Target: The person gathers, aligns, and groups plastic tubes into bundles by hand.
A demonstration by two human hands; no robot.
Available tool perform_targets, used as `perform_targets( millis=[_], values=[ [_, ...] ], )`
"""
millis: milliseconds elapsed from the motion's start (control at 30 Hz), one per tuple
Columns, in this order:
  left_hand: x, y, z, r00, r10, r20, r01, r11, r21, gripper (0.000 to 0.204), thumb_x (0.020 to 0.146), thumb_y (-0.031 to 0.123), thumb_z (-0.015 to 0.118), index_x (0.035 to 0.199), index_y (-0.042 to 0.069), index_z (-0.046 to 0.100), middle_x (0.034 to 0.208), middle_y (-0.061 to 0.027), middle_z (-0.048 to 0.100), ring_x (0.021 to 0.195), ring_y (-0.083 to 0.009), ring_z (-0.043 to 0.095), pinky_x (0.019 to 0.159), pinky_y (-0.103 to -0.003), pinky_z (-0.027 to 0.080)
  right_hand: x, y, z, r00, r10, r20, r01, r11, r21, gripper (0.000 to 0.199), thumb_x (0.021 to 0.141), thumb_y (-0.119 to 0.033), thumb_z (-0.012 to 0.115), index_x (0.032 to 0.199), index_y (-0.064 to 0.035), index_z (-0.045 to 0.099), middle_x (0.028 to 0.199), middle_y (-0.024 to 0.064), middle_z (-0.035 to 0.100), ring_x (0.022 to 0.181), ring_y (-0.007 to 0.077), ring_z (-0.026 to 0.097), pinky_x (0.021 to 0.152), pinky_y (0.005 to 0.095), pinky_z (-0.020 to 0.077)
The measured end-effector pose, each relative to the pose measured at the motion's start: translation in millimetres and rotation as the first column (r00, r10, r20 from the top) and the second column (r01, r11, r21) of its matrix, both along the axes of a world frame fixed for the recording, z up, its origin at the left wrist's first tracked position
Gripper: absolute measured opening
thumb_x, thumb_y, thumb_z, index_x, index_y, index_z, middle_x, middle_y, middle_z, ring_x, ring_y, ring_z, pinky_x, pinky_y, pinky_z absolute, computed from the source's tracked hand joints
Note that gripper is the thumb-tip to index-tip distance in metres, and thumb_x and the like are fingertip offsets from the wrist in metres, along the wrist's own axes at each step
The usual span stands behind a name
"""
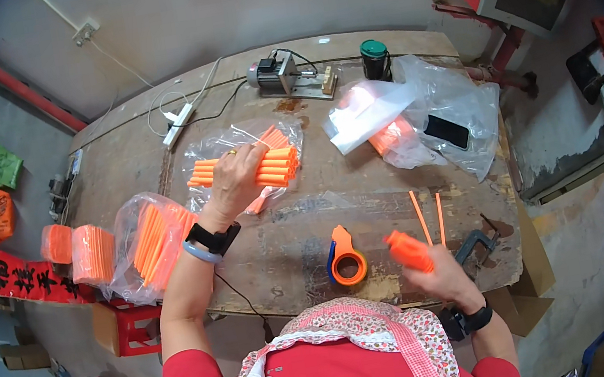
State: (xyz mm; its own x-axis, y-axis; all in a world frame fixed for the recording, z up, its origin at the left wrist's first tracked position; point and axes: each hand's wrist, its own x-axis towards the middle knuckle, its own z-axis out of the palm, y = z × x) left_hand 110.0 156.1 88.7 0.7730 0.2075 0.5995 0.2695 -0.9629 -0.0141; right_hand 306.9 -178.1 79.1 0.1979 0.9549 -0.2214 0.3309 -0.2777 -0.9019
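Orange sticks [255, 168] in a thick bundle sit in our left hand [232, 184], lifted just above a clear bag [205, 152] that lies open on the wooden table [278, 239]. Our fingers curl tightly around the middle of the bundle, thumb on the near side, so the sticks poke out to both sides of the fist. A few more orange sticks lie in the bag under the bundle.

Our right hand [437, 266] is closed on a smaller bunch of orange sticks [408, 249] near the table's front edge, fingers wrapped snugly with only the stub ends showing past them. Just left of it an orange tape dispenser [344, 257] stands on the table, and two loose sticks [430, 217] lie just beyond the hand.

A full bag of orange sticks [149, 244] hangs at the table's left edge, with two more packs [79, 251] beside it. Further back we see a small machine [288, 76], a green-lidded jar [375, 58], and crumpled clear bags [446, 98] with a dark phone [447, 131] on them.
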Motion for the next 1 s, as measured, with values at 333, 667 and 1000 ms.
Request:
perform_targets(
  millis=[333,667,1000],
  values=[
    [-32.4,-75.2,-22.3,0.995,-0.046,0.086,0.095,0.67,-0.737,0.044,0.067,0.007,0.077,0.105,0.003,0.058,0.092,-0.0106,0.065,0.082,-0.022,0.066,0.073,-0.032,0.051,65.8,40.1,-122.5,0.876,-0.162,-0.454,0.099,0.982,-0.161,0.033,0.079,-0.005,0.057,0.111,0.0033,0.056,0.092,0.0068,0.065,0.074,0.01,0.06,0.065,0.025,0.0483],
    [-73.9,-113.0,-36.4,0.983,0.135,0.128,0.09,0.254,-0.963,0.036,0.072,0.004,0.075,0.104,0.004,0.057,0.084,-0.0025,0.063,0.077,-0.0087,0.06,0.071,-0.027,0.05,55.7,83.2,-185.1,0.868,-0.14,-0.476,-0.027,0.945,-0.326,0.038,0.076,-0.008,0.059,0.113,-0.0017,0.057,0.103,0.0064,0.066,0.091,0.0149,0.063,0.076,0.0281,0.0516],
    [-66.6,-134.0,-42.9,0.904,0.305,0.301,0.378,-0.239,-0.895,0.033,0.073,0.006,0.076,0.1,0.004,0.058,0.085,-0.0025,0.064,0.081,-0.0087,0.06,0.074,-0.027,0.049,24.9,98.0,-146.6,0.761,-0.339,0.553,0.177,0.929,0.326,0.055,0.077,-0.019,0.069,0.125,0.0004,0.049,0.12,0.019,0.056,0.111,0.0346,0.053,0.097,0.041,0.0403]
  ],
)
